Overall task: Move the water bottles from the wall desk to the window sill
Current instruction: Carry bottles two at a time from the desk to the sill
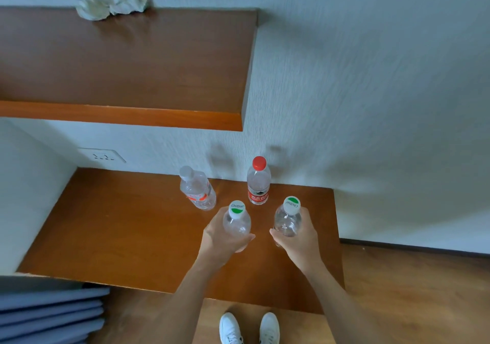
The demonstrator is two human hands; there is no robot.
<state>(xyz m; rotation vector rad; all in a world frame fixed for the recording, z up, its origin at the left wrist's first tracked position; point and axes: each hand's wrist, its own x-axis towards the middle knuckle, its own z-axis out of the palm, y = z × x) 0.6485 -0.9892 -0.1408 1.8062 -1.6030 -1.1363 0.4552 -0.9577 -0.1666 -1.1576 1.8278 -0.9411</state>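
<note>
Head: left hand (217, 237), right hand (302, 240) seemingly half-hide 2 bottles (236, 221) (287, 220).

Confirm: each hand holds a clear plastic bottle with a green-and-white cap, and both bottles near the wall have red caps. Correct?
No. In the head view, only one has a red cap: the red-labelled clear plastic bottle. The orange-marked clear plastic bottle has a pale cap. The left hand and right hand do hold green-and-white-capped bottles.
</note>
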